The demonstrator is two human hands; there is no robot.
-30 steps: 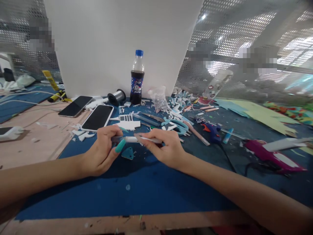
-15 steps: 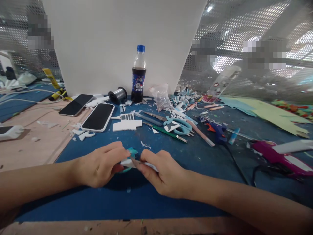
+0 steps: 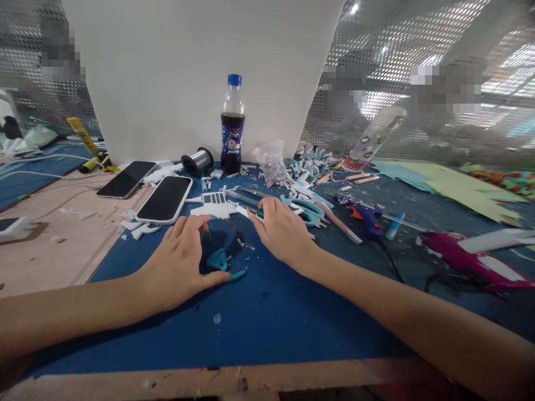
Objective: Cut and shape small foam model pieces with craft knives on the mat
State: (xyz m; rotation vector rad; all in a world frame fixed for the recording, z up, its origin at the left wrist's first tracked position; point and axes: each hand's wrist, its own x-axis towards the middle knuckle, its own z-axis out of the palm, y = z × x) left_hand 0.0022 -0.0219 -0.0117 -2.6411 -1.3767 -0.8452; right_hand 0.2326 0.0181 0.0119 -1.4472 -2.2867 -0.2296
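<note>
My left hand (image 3: 178,262) rests at the mat with thumb and fingers spread, holding nothing. Between its thumb and fingers a small teal piece with little holes (image 3: 218,259) lies on the blue mat (image 3: 251,328). A long teal tip, like a nail, juts from the thumb. My right hand (image 3: 286,234) is farther forward, fingers pinched around a thin white strip (image 3: 243,211); its full shape is hidden. Beside those fingertips lies a white cut-out with slots (image 3: 213,210). Light-blue scissors (image 3: 311,213) are just behind the right hand, which partly covers a green tool.
A cola bottle (image 3: 232,128) stands by the white board (image 3: 200,67). Two phones, one a white-edged phone (image 3: 165,199), and a wire spool (image 3: 197,162) lie left. Scraps (image 3: 313,164) pile behind. At right are a blue glue gun (image 3: 370,220) and a magenta tool (image 3: 472,259).
My hands have moved apart. The left has opened, leaving the teal piece on the mat. The right has moved forward towards the tools and white cut-out.
</note>
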